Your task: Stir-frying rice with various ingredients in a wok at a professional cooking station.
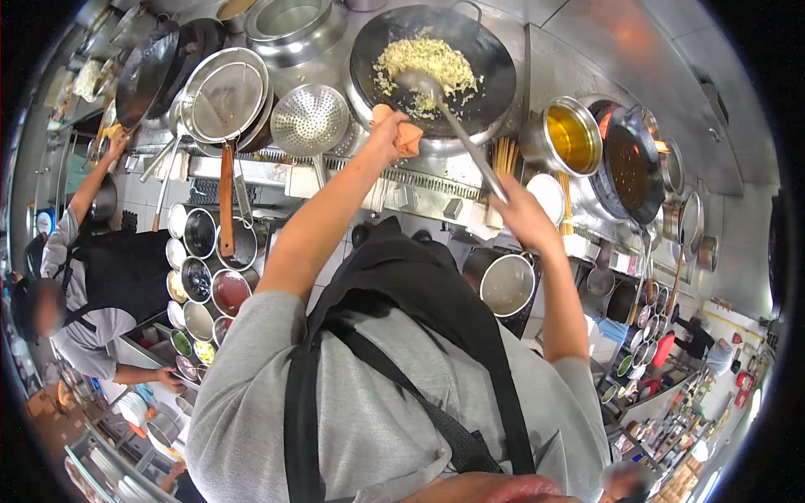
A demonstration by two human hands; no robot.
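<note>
My left hand (391,129) grips the near rim of a black wok (494,69) through a folded orange cloth (409,139). Inside the wok lies a heap of fried rice (434,56) with small pale and greenish bits. My right hand (525,210) is closed around the handle of a metal wok ladle (468,148). The ladle's bowl rests in the near side of the rice. Whatever wok handle lies under the cloth is hidden.
Left of the wok are a perforated skimmer (310,119) and a wooden-handled mesh strainer (226,100). To the right stand a pot of yellow oil (569,138) and another wok of dark liquid (629,166), flames beside it. A co-worker (94,295) stands at left.
</note>
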